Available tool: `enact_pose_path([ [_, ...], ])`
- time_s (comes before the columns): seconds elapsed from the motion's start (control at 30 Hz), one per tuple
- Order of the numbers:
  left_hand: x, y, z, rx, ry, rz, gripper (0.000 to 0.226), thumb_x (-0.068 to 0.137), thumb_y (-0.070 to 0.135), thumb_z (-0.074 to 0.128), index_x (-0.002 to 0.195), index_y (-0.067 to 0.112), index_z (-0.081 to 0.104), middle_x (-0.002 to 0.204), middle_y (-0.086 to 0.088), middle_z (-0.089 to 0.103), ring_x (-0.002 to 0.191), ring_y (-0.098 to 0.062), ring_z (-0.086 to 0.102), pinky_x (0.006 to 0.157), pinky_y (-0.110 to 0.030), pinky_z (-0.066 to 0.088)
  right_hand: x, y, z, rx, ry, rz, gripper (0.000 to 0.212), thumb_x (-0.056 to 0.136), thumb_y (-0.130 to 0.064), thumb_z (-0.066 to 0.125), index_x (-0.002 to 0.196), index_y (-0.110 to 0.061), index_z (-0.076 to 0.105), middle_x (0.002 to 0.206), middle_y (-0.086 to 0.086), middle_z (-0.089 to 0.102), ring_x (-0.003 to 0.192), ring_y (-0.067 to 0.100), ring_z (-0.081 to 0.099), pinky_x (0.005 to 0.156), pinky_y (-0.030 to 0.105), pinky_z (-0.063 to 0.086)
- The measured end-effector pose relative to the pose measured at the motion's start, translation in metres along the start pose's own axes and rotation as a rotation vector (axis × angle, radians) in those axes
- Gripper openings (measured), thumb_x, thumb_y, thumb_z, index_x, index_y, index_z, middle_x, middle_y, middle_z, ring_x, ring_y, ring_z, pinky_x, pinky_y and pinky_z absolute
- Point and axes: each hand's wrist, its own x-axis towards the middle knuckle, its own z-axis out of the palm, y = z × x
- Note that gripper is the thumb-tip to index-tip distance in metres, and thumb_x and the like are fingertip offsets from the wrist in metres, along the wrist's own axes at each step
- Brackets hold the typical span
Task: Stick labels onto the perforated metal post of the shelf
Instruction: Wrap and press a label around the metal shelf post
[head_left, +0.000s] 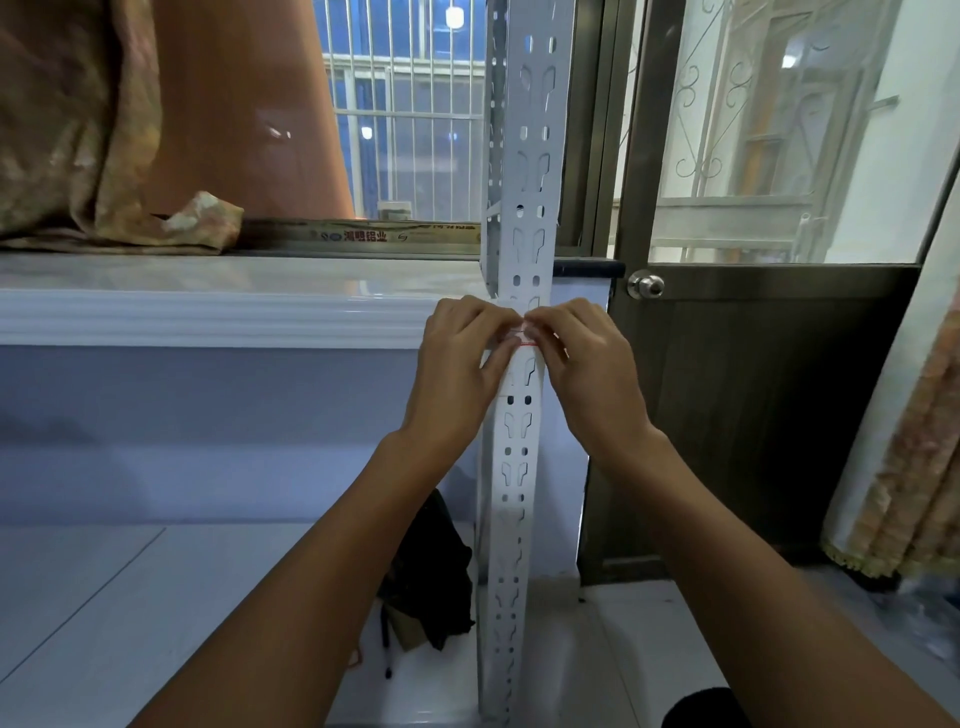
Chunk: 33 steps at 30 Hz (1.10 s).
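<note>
Perforated metal post (522, 260), pale grey with rows of keyhole slots, stands upright on the tiled floor (623, 649) just in front of a white window ledge (208, 306) and beside a dark door (753, 389). Seen from the head camera, both hands meet at its middle height: the left hand (457, 358) and the right hand (587, 358) each curl their fingers (501, 358) onto a small white label with red edging (524, 336), pinching it against the post's front face. A dark bag (431, 571) slumps at the post's foot.
</note>
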Motion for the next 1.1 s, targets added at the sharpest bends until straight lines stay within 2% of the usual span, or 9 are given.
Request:
enact_pose_path([
  [0.07,-0.001,0.0,-0.001,-0.002,0.005,-0.006,0.012,0.091,0.013,0.072,0.104,0.013,0.072,0.098,0.0,0.065,0.098,-0.015,0.051,0.085,-0.017,0.039,0.0,-0.002,0.001,0.004,0.008,0.028,0.011,0.098,-0.013,0.063,0.105,-0.007,0.07,0.1,0.006,0.067,0.093,0.018,0.06,0.082,0.02,0.043],
  [0.2,-0.002,-0.001,-0.001,0.006,-0.007,-0.008,0.012,0.092,0.012,0.072,0.103,0.013,0.072,0.099,0.001,0.065,0.097,-0.013,0.051,0.084,-0.007,0.034,0.001,-0.002,0.0,0.05,0.021,0.079,0.007,0.097,-0.014,0.066,0.098,-0.008,0.068,0.096,0.005,0.066,0.087,0.017,0.061,0.078,0.028,0.053],
  [0.27,-0.001,-0.001,-0.001,0.009,-0.007,-0.008,0.011,0.091,0.012,0.072,0.103,0.013,0.072,0.098,0.001,0.065,0.097,-0.012,0.05,0.084,-0.007,0.034,0.002,-0.002,-0.003,0.075,0.008,0.112,0.008,0.096,-0.015,0.067,0.096,-0.007,0.067,0.093,0.004,0.066,0.085,0.016,0.061,0.077,0.031,0.054],
  [0.4,-0.001,-0.002,0.0,0.02,-0.006,-0.002,0.011,0.091,0.012,0.072,0.102,0.014,0.072,0.097,0.002,0.065,0.097,-0.011,0.048,0.084,-0.009,0.034,0.003,-0.002,-0.006,0.118,-0.012,0.175,0.011,0.095,-0.019,0.068,0.091,-0.009,0.066,0.086,0.001,0.064,0.076,0.012,0.058,0.07,0.024,0.051],
  [0.5,0.0,-0.001,-0.001,0.018,-0.007,-0.009,0.011,0.091,0.012,0.072,0.101,0.013,0.072,0.097,0.001,0.065,0.096,-0.009,0.047,0.083,-0.008,0.036,0.0,0.0,-0.007,0.131,0.012,0.2,0.01,0.096,-0.023,0.067,0.093,-0.014,0.063,0.085,-0.002,0.063,0.074,0.011,0.058,0.068,0.025,0.052],
  [0.67,0.0,0.0,-0.002,0.006,-0.007,-0.01,0.012,0.091,0.013,0.072,0.103,0.013,0.072,0.097,0.001,0.065,0.096,-0.008,0.048,0.085,-0.006,0.035,-0.002,0.002,-0.003,0.098,-0.017,0.065,0.022,0.098,-0.016,0.065,0.118,-0.008,0.069,0.108,0.006,0.065,0.096,0.018,0.062,0.083,0.035,0.056],
  [0.87,-0.001,-0.002,-0.001,0.011,-0.011,-0.003,0.01,0.092,0.012,0.072,0.101,0.014,0.072,0.096,0.003,0.064,0.095,-0.009,0.048,0.085,-0.016,0.039,0.009,0.002,-0.005,-0.086,-0.05,-0.131,0.01,0.09,-0.006,0.072,0.097,0.001,0.071,0.092,0.013,0.066,0.081,0.027,0.064,0.07,0.04,0.058],
  [0.93,-0.001,-0.001,0.0,0.004,-0.006,-0.005,0.01,0.091,0.013,0.072,0.101,0.014,0.072,0.096,0.003,0.064,0.094,-0.009,0.048,0.085,-0.016,0.038,0.011,0.0,-0.004,-0.12,-0.084,-0.111,0.007,0.094,-0.007,0.067,0.098,-0.001,0.069,0.093,0.013,0.065,0.082,0.027,0.063,0.071,0.042,0.057],
  [1.1,-0.002,0.003,0.0,-0.012,0.001,-0.025,0.01,0.092,0.011,0.07,0.101,0.014,0.073,0.095,0.003,0.063,0.095,-0.011,0.049,0.084,-0.015,0.037,0.016,-0.004,-0.001,-0.1,-0.135,-0.029,0.009,0.097,-0.012,0.059,0.097,-0.004,0.062,0.096,0.011,0.059,0.085,0.025,0.056,0.075,0.036,0.05],
])
